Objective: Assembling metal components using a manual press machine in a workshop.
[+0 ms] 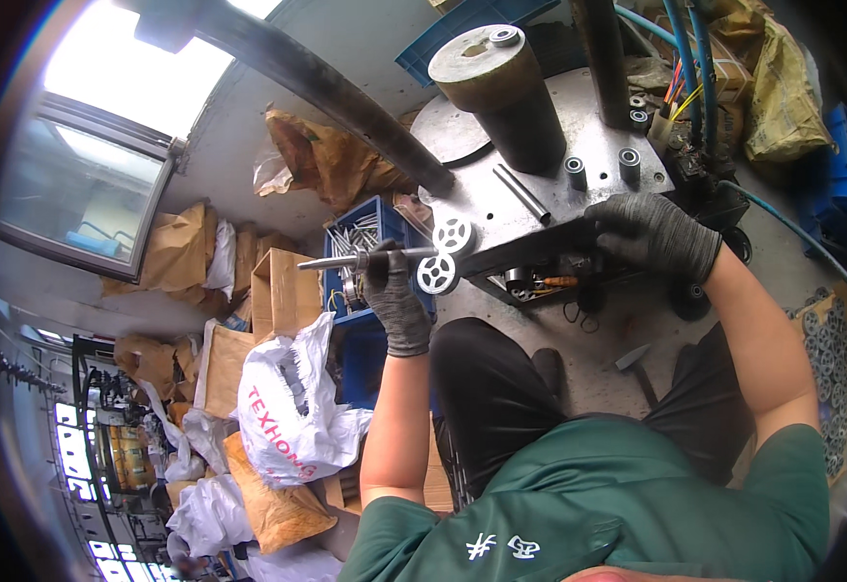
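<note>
My left hand (392,303), in a dark grey glove, is closed around a metal shaft (331,262) with a collar-like ring on it. The shaft lies roughly level, left of the machine plate (569,116), its right end close to two white spoked wheels (453,235). My right hand (651,233), gloved too, is at the plate's front edge with its fingers bent together; what they hold, if anything, is hidden. Near it on the plate stand two small bearing-ended cylinders (629,163). A bare metal tube (522,194) lies to the left of them.
A thick cylinder (501,97) with a bearing on top rises from the plate between two steel columns (336,92). Blue crates (375,228) with metal rods stand left, beside cardboard and a white sack (297,407). Blue hoses (700,78) hang right. A hammer (637,369) is between my legs.
</note>
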A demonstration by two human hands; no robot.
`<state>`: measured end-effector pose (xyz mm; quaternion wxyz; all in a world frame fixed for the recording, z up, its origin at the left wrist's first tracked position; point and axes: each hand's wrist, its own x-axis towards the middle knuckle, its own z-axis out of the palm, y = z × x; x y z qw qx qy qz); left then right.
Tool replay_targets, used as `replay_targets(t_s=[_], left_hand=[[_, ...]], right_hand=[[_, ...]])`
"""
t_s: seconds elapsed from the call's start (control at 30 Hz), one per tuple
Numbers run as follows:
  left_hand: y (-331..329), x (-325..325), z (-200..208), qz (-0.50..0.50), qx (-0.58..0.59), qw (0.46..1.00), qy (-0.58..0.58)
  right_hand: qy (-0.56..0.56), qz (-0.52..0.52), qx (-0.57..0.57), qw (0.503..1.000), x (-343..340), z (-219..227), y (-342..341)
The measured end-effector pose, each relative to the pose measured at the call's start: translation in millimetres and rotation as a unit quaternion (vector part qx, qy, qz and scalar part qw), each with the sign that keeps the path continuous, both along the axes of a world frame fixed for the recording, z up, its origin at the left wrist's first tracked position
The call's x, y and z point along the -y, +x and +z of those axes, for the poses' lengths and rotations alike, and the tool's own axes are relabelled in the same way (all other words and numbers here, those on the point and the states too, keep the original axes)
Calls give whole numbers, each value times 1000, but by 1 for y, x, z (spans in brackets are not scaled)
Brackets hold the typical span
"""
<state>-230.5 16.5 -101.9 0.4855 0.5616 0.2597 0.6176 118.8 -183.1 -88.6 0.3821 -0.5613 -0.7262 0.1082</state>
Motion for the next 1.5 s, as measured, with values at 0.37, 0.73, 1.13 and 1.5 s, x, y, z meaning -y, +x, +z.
replay_targets(t_s=[0.37,0.73,1.13,1.5], left_hand=[[-29,-24,-36,69,-142,987,-25],[-14,-46,-40,65,-155,985,-34],[-22,-32,-52,-16,-189,982,-7],[-36,-49,-51,-3,-286,958,-18]], right_hand=[[-79,16,17,997,-1,-6,5],[-159,13,66,985,7,-1,6],[-131,31,76,988,14,-10,14],[-146,32,91,985,15,-15,13]])
